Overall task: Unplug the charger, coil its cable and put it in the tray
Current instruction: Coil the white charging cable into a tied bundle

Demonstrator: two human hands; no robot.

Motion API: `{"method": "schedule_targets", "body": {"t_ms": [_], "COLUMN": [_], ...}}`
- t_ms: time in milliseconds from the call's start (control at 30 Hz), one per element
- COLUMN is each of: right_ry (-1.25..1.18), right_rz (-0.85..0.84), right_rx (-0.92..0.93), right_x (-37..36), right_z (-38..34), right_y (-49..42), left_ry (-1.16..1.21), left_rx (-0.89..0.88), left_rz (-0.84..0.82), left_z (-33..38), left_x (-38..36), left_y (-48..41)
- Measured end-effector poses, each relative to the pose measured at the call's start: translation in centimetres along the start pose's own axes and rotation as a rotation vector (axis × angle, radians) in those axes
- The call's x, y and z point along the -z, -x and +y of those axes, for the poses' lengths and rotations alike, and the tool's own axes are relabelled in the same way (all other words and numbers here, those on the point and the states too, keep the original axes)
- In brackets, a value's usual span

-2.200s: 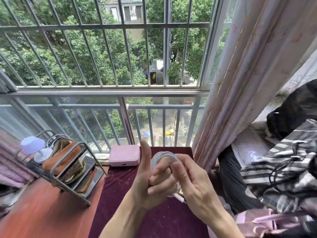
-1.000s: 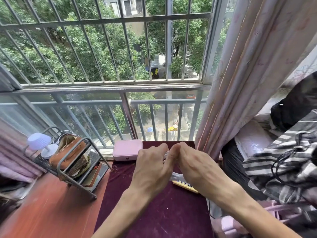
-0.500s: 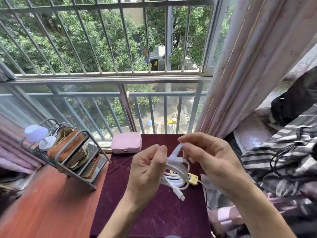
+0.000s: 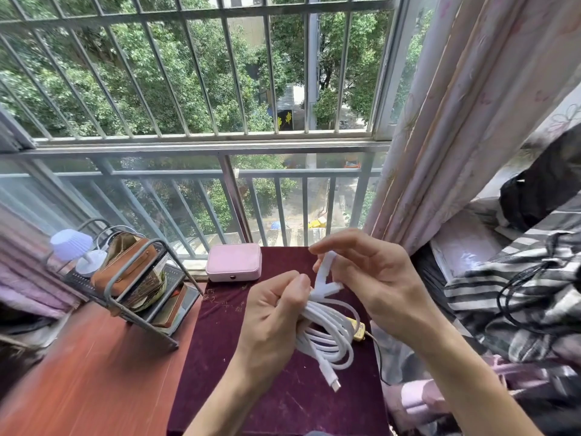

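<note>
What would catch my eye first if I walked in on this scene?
Two hands in the middle: the left hand grips a coiled white cable while the right hand pinches its white strap, above a dark red cloth. Behind them a pink box sits by the barred window.

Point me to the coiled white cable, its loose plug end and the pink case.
coiled white cable (image 4: 327, 338), head view, on the hanging loops.
loose plug end (image 4: 335, 385), head view, on the connector tip.
pink case (image 4: 234, 261), head view, on its lid.
</note>
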State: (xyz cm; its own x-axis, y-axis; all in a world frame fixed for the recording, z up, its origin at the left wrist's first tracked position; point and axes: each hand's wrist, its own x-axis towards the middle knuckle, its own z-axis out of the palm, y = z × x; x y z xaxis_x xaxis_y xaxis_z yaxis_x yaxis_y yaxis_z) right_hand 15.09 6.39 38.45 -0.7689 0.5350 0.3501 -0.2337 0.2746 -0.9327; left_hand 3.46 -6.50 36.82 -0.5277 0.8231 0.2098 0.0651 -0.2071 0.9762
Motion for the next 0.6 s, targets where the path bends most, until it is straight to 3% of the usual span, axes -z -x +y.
{"method": "schedule_targets", "body": {"t_ms": [100,233,300,467,600], "right_ry": [0.253,-0.205,-0.202,0.657,0.797], "right_rz": [0.073,0.101,0.073,-0.050,-0.117], "right_rx": [0.177,-0.031,-0.041,0.357,0.496], "right_x": [-0.3,-0.3,0.0,1.5,1.6], "right_z": [0.4,0.1,0.1,1.1,1.3], "right_y": [0.1,0.0,-0.1,-0.5,-0.9], "left_ry": [0.023,0.014,0.033,0.135,0.123], "left_rx": [0.002,0.008,0.036,0.132,0.135], "left_rz": [0.008,-0.015,-0.017,-0.012,-0.054], "left_z": [0.2,0.4,0.4,0.4,0.5], "left_x": [0.4,0.5,0.5,0.7,1.0], "left_y": [-0.1,-0.3,-0.5,-0.8,-1.0]}}
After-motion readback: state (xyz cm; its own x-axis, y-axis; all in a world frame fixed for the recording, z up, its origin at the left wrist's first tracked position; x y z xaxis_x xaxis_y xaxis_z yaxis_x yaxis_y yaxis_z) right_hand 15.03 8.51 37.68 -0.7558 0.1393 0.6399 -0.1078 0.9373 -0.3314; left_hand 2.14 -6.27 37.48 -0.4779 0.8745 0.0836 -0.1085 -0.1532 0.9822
